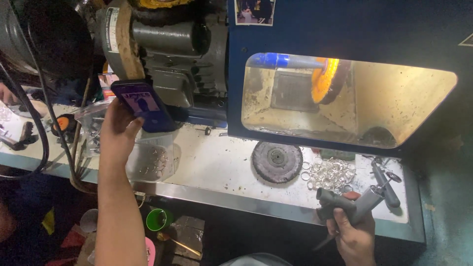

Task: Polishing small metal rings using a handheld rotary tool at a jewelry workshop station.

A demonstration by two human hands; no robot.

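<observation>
Head view: left hand (pixel 118 130) grips a dark phone (pixel 143 105) above a clear plastic tub (pixel 152 160) of metal rings (more rings (pixel 331 172) lie loose by the bench edge). Right hand (pixel 352 236) clenches grey tapered mandrels (pixel 345 203) just past that edge.

rings (pixel 332 173): shiny metal | wheel (pixel 325 80): fuzzy orange cloth | tub (pixel 152 162): clear plastic | bench (pixel 217 165): dusty, matt
</observation>
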